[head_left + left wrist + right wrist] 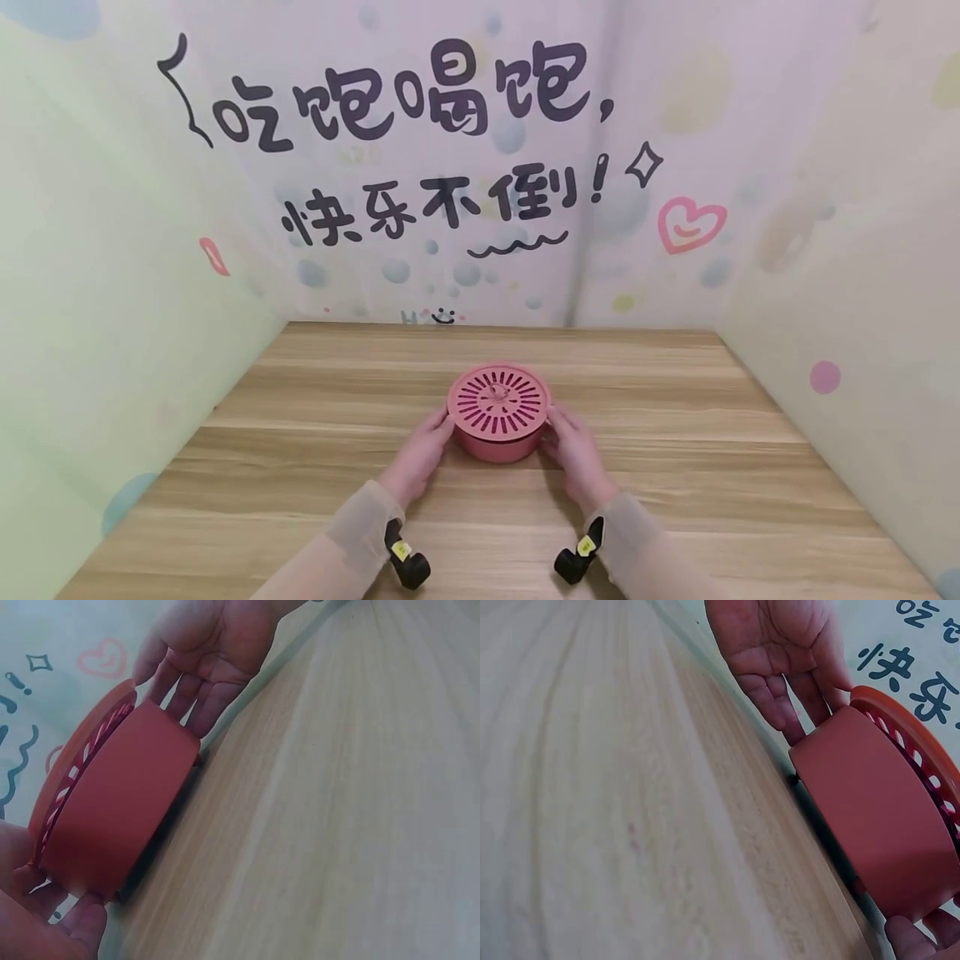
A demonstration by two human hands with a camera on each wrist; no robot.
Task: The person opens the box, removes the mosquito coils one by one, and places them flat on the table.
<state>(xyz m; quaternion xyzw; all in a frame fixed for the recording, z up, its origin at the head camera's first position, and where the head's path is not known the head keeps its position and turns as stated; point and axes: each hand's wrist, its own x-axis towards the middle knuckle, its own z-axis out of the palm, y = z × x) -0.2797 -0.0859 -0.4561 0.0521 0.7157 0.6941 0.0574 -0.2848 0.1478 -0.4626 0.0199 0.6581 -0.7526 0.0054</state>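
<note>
Pink container (499, 414), hands (422, 456) (579, 456) loosely curled, gripping opposite sides

Black Chinese lettering (450, 204) on the back wall (660, 292): "吃饱喝饱,快乐不倒!"

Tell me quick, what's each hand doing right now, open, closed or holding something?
Left hand: holding one side of the pink round container.
Right hand: holding the opposite side of the pink round container.

Bright head view, dimmer, softer wrist views
</note>
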